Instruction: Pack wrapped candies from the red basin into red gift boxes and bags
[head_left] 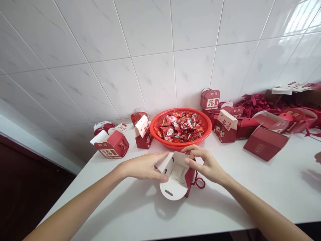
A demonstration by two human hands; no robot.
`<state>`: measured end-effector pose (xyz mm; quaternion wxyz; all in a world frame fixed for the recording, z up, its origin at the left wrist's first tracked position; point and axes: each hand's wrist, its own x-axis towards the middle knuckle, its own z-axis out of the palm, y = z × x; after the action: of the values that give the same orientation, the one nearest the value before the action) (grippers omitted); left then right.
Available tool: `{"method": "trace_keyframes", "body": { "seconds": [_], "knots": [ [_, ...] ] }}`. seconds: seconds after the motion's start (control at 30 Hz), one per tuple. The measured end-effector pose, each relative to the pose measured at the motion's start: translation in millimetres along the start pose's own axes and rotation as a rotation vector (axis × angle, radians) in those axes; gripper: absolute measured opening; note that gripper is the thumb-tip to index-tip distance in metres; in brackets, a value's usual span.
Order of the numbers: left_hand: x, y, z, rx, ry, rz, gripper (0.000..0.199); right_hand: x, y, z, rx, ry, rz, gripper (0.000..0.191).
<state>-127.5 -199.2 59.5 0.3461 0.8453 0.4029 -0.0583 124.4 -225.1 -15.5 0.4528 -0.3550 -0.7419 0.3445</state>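
An open red paper candy box (179, 170), white inside, stands on the table in front of me, its rounded white flap with a slot folded toward me. My left hand (147, 167) grips its left side, thumb at the near flap and fingers along the outer wall. At the far right edge, my right hand (202, 162) has bent fingers and thumb on the box's upper rim. A dark red cord (200, 183) hangs in a loop from the box's right side. The box's floor shows interlocked white flaps with nothing on them.
Behind the box sits a red plastic basket (155, 135) full of wrapped candies (182, 125). Red boxes stand left (112, 144) and right (265, 142) of it. Dark red ribbons (258, 103) pile up by the tiled wall (152, 77). Another person's hand (318, 157) shows at the right edge.
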Motion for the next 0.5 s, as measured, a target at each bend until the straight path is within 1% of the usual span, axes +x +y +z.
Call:
{"method": "trace_keyframes", "body": {
  "seconds": [0.07,0.1,0.13,0.2,0.3,0.37,0.43,0.5],
  "knots": [
    [2,-2,1.2,-0.058,-0.035,0.038,0.084,1,0,-19,-0.013,-0.137,-0.01,0.025],
    [4,-3,1.5,-0.083,-0.047,0.055,0.085,1,1,-29,-0.032,-0.197,-0.018,0.025],
    [5,-4,1.6,-0.105,-0.054,0.067,0.086,0,3,-39,-0.059,-0.249,-0.018,0.038],
    [7,-5,1.8,-0.138,-0.067,0.069,0.089,-2,5,-54,-0.119,-0.365,0.031,0.066],
    [11,-5,2.6,-0.182,-0.103,0.061,0.093,-7,5,-68,-0.165,-0.521,0.165,0.091],
    [14,-5,3.6,-0.206,-0.124,0.063,0.094,-10,3,-73,-0.183,-0.575,0.234,0.096],
    [17,-5,4.5,-0.205,-0.135,0.062,0.095,-12,1,-75,-0.206,-0.617,0.285,0.095],
    [20,-4,4.8,-0.156,-0.097,0.051,0.095,-13,2,-76,-0.227,-0.649,0.324,0.093]
  ]
}}
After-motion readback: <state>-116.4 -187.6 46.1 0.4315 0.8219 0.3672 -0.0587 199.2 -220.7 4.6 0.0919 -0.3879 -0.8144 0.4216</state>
